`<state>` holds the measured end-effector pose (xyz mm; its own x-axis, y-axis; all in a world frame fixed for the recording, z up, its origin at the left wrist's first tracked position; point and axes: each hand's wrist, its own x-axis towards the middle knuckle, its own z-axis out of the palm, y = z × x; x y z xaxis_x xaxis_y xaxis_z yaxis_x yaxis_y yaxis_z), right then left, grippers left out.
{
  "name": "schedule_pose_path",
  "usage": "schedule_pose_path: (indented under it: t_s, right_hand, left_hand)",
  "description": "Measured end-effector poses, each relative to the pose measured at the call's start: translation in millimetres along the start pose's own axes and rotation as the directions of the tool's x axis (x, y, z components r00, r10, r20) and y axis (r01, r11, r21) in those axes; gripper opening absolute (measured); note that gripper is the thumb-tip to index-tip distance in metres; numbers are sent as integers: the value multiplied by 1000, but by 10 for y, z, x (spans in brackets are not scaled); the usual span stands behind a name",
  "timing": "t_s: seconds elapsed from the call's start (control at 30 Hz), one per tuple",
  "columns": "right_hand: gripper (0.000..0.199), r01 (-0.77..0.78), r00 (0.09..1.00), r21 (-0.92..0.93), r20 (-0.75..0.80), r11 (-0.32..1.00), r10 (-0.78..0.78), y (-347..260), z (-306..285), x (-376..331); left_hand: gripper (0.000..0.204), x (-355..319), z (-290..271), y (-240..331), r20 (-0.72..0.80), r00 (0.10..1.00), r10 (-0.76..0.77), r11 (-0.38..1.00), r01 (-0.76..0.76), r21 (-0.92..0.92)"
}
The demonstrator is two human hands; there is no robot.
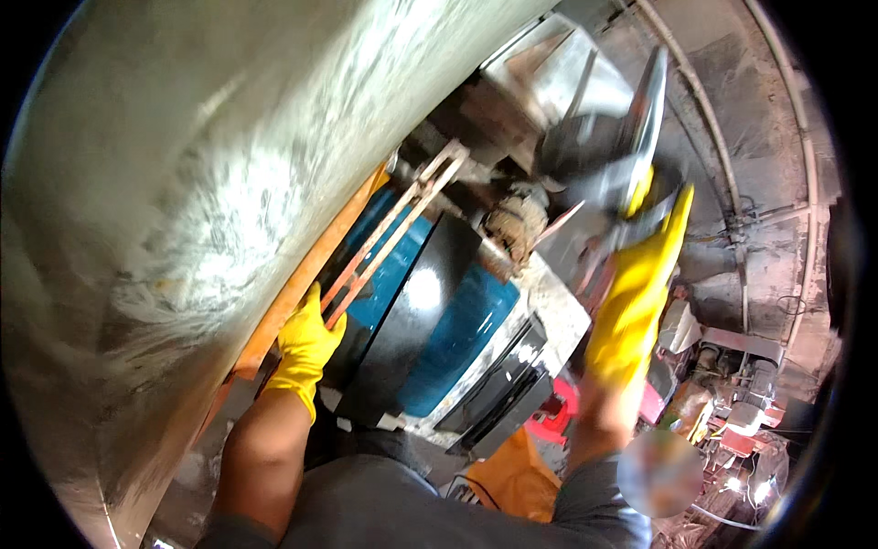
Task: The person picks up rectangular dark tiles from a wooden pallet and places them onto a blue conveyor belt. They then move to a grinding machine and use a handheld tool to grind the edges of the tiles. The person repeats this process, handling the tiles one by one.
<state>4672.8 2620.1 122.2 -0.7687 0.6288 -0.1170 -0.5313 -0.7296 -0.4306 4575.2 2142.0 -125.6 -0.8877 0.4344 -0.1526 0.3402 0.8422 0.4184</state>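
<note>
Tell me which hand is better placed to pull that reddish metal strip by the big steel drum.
Left, most likely. The left hand in its yellow glove is closed on the lower end of the reddish metal strip beside the steel drum. The right hand is busy gripping a metal tool farther off.

A big curved metal drum (183, 183) is filling your left side. Your left hand (306, 348) is sitting against its lower edge, touching a thin metal strip (393, 229) running up to the right. The motor (439, 311) is lying between your hands. Your right hand (636, 293) is reaching up to a metal plate (640, 128) above it, upper right.
</note>
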Motion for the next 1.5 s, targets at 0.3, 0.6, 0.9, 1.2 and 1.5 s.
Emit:
schedule_pose_path:
  t_s: [0.3,0.6,0.9,1.2,1.5]
  right_hand:
    - [46,204,979,-209,20,956,-204,171,52,2896]
    - [27,308,888,-928,200,211,-415,1439,-391,532]
    - [49,-939,265,-215,-950,269,166,3273,-2740,-4674]
    - [44,-632,516,-220,-835,743,192,4017,-2675,-4724]
    - [31,-532,698,-338,-695,777,175,3763,-1941,-4988]
  left_hand:
    - [79,-14,-5,-2,34,999,-30,993,34,-114]
    - [80,-26,138,-138,-58,995,83,996,-81,34]
    - [77,-1,13,-10,27,998,56,998,-55,-21]
    - [77,-67,-16,46,37,994,100,992,-97,-74]
    - [75,-618,-136,192,-224,757,614,746,-649,-148]
